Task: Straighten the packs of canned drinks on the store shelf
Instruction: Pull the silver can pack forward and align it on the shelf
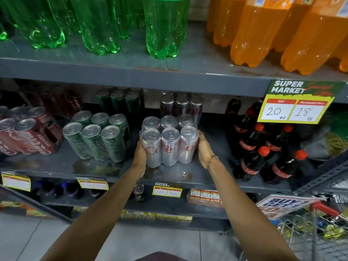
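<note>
Readable text: shelf tags, labels, sign.
Yellow price tag: "SUPER MARKET", 20 & 18. Dark bottles: Coca-Cola script. Silver can pack: partial "Co..e". Small shelf tag: "SUPER MARKET". Promo sign: "BUY".

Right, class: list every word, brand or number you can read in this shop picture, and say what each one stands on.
"SUPER MARKET", "20", "18": yellow and green price sign hanging from the upper shelf edge.
"Coke", partly hidden: shrink-wrapped pack of silver cans held between the left hand and right hand.
"Coca-Cola": red labels on dark cola bottles.
"BUY", "GET": white promotional sign, cut off.
"SUPER MARKET": small yellow shelf tag; its prices are too blurred.
</note>
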The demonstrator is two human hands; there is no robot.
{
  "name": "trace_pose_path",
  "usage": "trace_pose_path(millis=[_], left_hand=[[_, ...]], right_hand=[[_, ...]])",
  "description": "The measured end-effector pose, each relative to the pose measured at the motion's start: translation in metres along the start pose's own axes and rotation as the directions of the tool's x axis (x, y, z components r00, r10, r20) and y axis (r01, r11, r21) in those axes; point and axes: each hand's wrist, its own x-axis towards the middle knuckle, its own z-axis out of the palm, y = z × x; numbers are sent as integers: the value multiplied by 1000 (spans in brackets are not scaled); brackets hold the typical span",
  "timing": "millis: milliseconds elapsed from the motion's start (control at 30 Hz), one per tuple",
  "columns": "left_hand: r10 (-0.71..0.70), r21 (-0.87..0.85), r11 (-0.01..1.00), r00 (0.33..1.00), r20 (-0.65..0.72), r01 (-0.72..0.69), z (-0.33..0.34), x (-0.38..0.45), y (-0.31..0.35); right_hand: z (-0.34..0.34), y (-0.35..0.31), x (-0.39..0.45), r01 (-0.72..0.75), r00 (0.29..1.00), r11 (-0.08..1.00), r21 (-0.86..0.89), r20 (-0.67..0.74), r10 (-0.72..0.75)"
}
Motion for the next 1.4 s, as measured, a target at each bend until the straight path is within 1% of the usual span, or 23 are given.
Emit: trace_pose_path(millis=[67, 167, 367, 500, 567, 700, 800, 933, 1133, 1267, 1400], left_hand=[[20, -3, 1000, 1000, 2, -20, 0, 4, -2], [28, -17, 999, 999, 42, -27, 4, 6, -1], [39, 27, 999, 990, 135, -43, 22, 4, -3], [38, 18, 999, 987, 157, -41, 21, 4, -5], [39, 19, 999, 987, 158, -43, 20, 4, -4], [23, 15, 1000, 980, 196, -26, 18, -4, -7], [28, 11, 999, 977, 212, -31, 15, -8, -11], [32, 9, 999, 980, 197, -35, 13, -17, -16], [45, -2, 999, 984, 170, -45, 9, -27, -22], [38, 0, 999, 978, 207, -39, 8, -34, -20], [24, 13, 1000, 978, 208, -28, 9, -37, -17]], right_hand=[[10, 0, -2, 10, 1000, 998, 59, -16, -9], [15, 6, -3, 33, 997, 991, 129, -73, -24], [-7, 7, -6, 49, 985, 991, 122, -169, -28], [-11, 5, -9, 1, 994, 994, 113, -110, 11], [-12, 6, -10, -17, 994, 993, 121, -110, 30], [-14, 6, -16, -12, 995, 994, 110, -99, 23], [-17, 11, -23, -1, 994, 997, 81, -109, 10], [-19, 18, -38, 7, 992, 998, 59, -123, 0], [-21, 22, -58, 60, 989, 997, 44, -134, -54], [-20, 24, -65, 54, 988, 998, 43, -147, -47], [-17, 23, -68, 60, 983, 996, 60, -178, -49]])
